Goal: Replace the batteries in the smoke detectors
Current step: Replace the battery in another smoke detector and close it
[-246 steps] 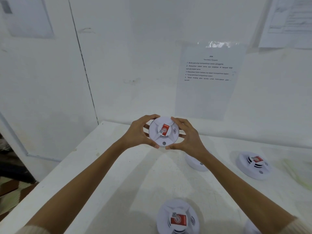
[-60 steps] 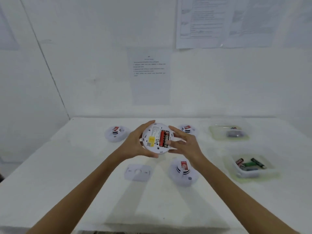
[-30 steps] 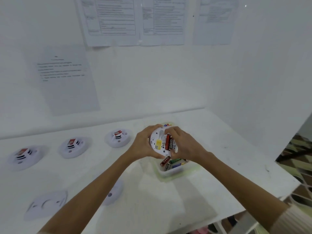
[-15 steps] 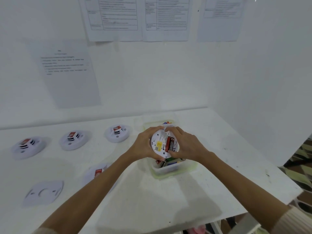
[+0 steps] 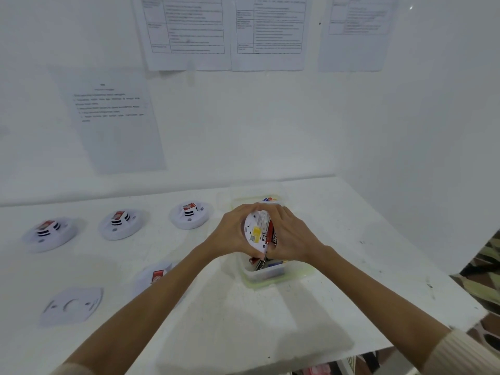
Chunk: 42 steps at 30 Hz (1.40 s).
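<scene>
Detector (image 5: 255, 231) steeper on edge now, above clear tub (image 5: 259, 278) of loose batteries (image 5: 261, 263).

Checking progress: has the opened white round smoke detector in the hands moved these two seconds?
Yes, rightward: the white round detector was left of the clear plastic battery tub, now over it.

Nothing here can actually be read. The sheet (image 5: 113, 117) taped low on the wall (image 5: 270, 131) carries a heading and several lines, all blurred. The three forms (image 5: 186, 31) above it show ruled tables of tiny print. The held smoke detector (image 5: 254, 226) bears a yellow sticker (image 5: 255, 235) and a white label (image 5: 262, 219), and its battery (image 5: 273, 237) has white lettering, all illegible. The red labels (image 5: 189, 206) on the other detectors (image 5: 119, 226) are too small to read.
</scene>
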Available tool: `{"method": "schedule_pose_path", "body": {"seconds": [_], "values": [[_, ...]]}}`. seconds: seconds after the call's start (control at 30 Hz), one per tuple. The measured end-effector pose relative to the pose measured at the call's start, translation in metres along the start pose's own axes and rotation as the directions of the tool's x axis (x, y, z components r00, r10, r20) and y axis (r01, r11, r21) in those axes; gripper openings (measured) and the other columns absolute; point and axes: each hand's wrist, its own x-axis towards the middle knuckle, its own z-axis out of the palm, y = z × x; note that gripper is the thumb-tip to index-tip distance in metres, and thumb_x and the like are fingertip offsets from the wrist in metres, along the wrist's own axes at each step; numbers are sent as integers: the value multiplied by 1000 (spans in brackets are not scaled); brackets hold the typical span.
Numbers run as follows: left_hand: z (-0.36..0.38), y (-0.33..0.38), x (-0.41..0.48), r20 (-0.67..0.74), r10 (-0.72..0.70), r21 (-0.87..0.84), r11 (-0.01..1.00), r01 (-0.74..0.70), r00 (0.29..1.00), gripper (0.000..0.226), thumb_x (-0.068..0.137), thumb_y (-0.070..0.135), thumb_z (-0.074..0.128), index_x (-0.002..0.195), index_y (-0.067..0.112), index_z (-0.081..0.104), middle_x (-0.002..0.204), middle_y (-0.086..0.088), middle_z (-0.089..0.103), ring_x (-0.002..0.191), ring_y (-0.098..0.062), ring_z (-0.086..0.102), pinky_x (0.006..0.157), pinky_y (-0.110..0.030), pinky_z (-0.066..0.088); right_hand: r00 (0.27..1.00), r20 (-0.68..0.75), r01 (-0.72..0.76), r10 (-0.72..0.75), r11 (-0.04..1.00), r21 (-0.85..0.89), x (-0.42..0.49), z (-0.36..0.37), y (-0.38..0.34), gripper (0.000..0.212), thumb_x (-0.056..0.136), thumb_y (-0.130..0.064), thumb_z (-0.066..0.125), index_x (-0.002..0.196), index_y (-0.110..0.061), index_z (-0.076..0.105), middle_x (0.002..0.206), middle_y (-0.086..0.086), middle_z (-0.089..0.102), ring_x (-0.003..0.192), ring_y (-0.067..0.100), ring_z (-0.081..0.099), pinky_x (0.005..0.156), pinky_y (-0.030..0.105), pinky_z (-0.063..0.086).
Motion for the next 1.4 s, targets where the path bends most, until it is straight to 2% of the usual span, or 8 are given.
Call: {"method": "schedule_pose_path", "body": {"seconds": [0.23,0.4,0.57,0.73,0.83,0.9,1.17,1.4], "values": [[-6,-3,2,63,56,93,994,-62,996,94,42,49,82,126,32,43,126,5,53,117,-7,51,98,-23,44,997,-7,74,-74,996,41,-7,-2,11,70,67,-47,55,128,-31,24,132,5,42,112,20,45,75,27,47],[-14,4,6,83,64,126,989,-75,994,99,43,51,79,131,21,44,125,12,47,115,-1,46,95,-7,37,999,-38,17,-16,999,31,-21,2,20,46,69,-35,51,114,-34,41,139,5,35,119,20,39,67,30,50],[-25,-1,2,22,45,143,989,-47,999,102,43,36,88,133,15,44,126,10,46,112,7,40,92,2,30,987,16,-162,162,967,196,-32,3,29,32,77,-21,57,108,-28,59,140,-1,35,121,12,36,87,31,42],[-15,3,-2,-196,-105,-70,993,93,975,102,41,28,92,130,27,42,127,10,50,113,-3,50,92,-19,47,863,144,-412,484,512,753,-14,-5,-2,31,89,-23,61,117,-25,47,104,7,66,91,22,65,72,31,55],[-5,5,-1,-243,-151,-149,982,117,958,106,39,29,92,132,24,40,131,4,49,115,-3,50,89,-16,48,796,257,-420,548,196,886,-2,-4,-18,40,86,-20,65,120,-13,44,104,17,66,79,25,68,70,37,59],[-9,6,-2,-225,-148,-162,980,113,963,107,37,36,91,131,31,39,133,5,46,117,-5,49,88,-19,51,780,272,-409,563,130,903,2,-5,-20,39,86,-15,64,120,-11,45,105,19,64,77,28,68,68,39,59],[-37,11,-17,66,-44,-81,995,49,997,96,50,8,91,130,33,45,129,8,45,109,4,50,78,-15,52,845,371,-516,385,402,757,7,-35,-5,34,88,-14,61,120,-24,56,110,21,61,94,26,64,61,32,57],[-28,11,-24,6,1,-38,999,-1,1000,102,46,13,93,132,32,42,127,8,46,107,-4,51,73,-20,56,824,357,-544,440,438,716,12,-36,-5,19,84,-16,66,98,-15,54,98,16,65,82,22,64,52,27,55]]}}
